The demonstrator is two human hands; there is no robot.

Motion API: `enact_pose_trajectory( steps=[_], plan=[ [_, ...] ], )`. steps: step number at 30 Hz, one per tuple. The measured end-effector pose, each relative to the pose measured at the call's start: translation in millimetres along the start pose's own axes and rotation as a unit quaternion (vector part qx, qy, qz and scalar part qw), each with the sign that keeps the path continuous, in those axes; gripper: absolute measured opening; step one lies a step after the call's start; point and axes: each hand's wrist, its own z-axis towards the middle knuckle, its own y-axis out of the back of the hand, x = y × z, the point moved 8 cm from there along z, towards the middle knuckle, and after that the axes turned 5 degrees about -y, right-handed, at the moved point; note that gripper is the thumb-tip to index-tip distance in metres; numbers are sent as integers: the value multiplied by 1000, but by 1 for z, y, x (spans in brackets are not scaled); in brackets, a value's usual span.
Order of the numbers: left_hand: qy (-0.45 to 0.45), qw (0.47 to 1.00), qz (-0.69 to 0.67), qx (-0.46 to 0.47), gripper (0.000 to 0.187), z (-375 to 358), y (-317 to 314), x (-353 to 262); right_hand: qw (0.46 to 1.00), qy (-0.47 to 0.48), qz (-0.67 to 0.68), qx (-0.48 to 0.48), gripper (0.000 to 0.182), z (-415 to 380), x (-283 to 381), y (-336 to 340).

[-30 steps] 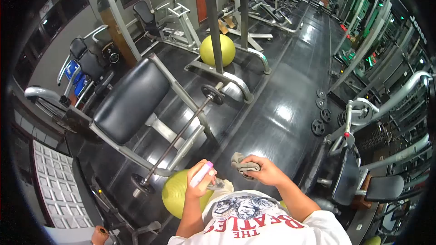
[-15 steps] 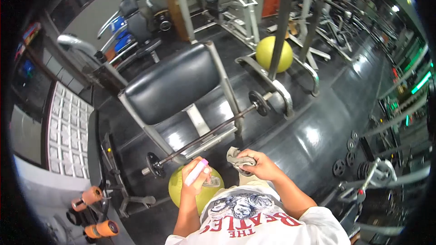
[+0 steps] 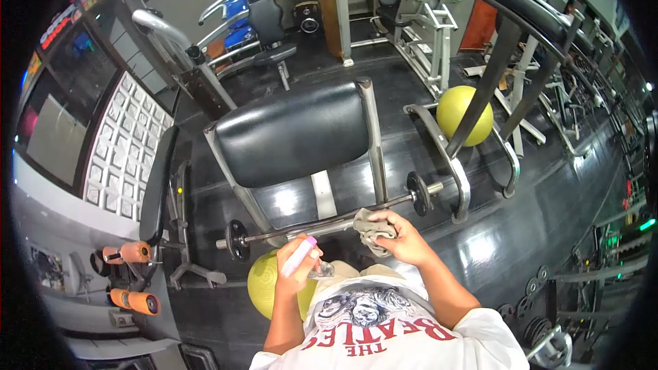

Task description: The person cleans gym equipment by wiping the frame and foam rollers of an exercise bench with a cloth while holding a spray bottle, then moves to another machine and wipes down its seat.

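My left hand point(image 3: 296, 270) is wrapped round a small spray bottle with a pink and white top point(image 3: 299, 255); part of its clear body shows below the fingers. In my right hand point(image 3: 406, 241) is a crumpled grey-green cloth point(image 3: 374, 230), gripped between thumb and fingers. Just beyond both hands, a barbell point(image 3: 322, 225) with a small black plate at each end lies across the front of a padded bench frame. The black pad point(image 3: 291, 137) of that frame faces me. Under my left forearm sits a yellow-green exercise ball point(image 3: 264, 288), partly hidden by the arm.
Another yellow ball point(image 3: 465, 115) rests inside a metal machine frame to the right. A flat black bench point(image 3: 159, 185) and orange rollers point(image 3: 133, 301) stand at left. Seated machines point(image 3: 264, 20) line the back. Weight plates point(image 3: 531, 294) are low on the right.
My view has swung to the right and up, so the bench frame and barbell sit differently in it. The cloth has come nearer the barbell in view. Both hands keep their holds.
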Motion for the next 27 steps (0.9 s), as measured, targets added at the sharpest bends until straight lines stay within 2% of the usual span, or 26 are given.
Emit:
enact_pose_trajectory(
  steps=[3,4,12,16,23,25,27],
  plan=[
    [20,999,-15,-33,17,9,2,15,999,17,-14,-23,43,22,7,14],
    [26,999,-14,-34,17,14,3,20,999,-20,-39,-10,39,28,7,17],
    [45,996,-21,-68,17,80,35,33,987,-33,-145,70,31,104,-5,23],
    [39,998,25,-43,17,137,71,44,983,-99,-111,106,28,155,-13,24],
    [23,995,38,-91,18,259,144,26,985,-83,-121,89,25,286,35,23],
    [5,994,48,-99,16,296,169,15,990,-83,-67,95,29,330,55,23],
    [-13,992,72,-100,16,334,196,6,993,-31,-68,93,28,377,92,21]
  ],
)
